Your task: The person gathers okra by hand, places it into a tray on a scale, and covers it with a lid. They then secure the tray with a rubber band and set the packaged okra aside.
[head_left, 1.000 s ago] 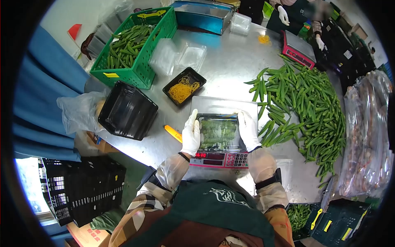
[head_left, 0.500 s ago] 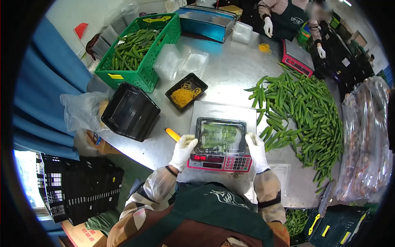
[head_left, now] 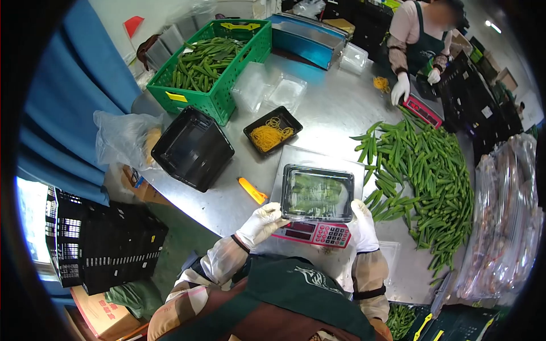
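A black tray of okra under a clear lid (head_left: 317,196) is held between my two white-gloved hands over the weighing scale (head_left: 333,233). My left hand (head_left: 261,225) grips the tray's near left corner, thumb and fingers closed on it. At the near right corner, my right hand (head_left: 363,224) is closed on the edge. The tray covers most of the scale's steel plate and part of its display. Left of the scale lies an orange-handled cutter (head_left: 252,191). Behind it, a small black tray (head_left: 291,134) holds yellow rubber bands (head_left: 269,136).
Loose okra (head_left: 429,182) is heaped on the right. A green crate (head_left: 219,105) of okra, clear lids (head_left: 287,92) and stacked black trays (head_left: 196,150) stand at left. Across the table (head_left: 335,116), a co-worker (head_left: 418,42) touches another scale (head_left: 422,111). A knife (head_left: 442,292) lies near the right edge.
The view has shifted. The lidded tray now overlaps the scale's display, which showed red digits before, and looks raised toward me in both hands. The co-worker's hand has come to the other scale.
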`<move>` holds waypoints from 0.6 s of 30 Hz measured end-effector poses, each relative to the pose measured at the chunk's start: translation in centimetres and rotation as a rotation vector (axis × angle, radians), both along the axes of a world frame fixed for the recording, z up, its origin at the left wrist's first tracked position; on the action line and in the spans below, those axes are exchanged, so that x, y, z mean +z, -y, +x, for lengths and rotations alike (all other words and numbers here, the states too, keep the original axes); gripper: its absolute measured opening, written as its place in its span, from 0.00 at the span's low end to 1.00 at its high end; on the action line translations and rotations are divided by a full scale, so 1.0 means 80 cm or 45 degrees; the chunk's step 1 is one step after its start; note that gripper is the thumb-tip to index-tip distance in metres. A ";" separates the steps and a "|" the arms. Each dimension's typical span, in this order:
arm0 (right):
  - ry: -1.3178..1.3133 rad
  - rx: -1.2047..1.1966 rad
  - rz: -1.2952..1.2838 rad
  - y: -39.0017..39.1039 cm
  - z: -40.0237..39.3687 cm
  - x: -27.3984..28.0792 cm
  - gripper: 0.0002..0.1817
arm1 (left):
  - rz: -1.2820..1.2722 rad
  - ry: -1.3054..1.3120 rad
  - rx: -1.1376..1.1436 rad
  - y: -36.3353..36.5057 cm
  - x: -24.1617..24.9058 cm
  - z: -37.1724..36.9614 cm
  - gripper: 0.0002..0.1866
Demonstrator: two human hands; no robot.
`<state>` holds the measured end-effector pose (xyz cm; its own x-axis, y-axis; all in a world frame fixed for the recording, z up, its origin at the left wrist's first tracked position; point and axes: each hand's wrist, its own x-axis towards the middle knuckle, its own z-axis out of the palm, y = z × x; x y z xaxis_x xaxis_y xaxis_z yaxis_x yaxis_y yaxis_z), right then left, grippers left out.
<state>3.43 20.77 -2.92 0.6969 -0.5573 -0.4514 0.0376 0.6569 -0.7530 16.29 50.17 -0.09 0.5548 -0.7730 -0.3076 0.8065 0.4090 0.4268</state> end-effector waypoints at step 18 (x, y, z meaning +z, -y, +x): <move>-0.002 1.010 -0.758 -0.063 0.264 0.132 0.15 | 0.664 0.273 -0.255 -0.064 0.022 0.101 0.26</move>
<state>24.58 25.80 7.61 0.9659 -0.0660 -0.2504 -0.2505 0.0061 -0.9681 24.38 55.25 1.66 0.5055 -0.6461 -0.5718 0.7200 -0.0494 0.6922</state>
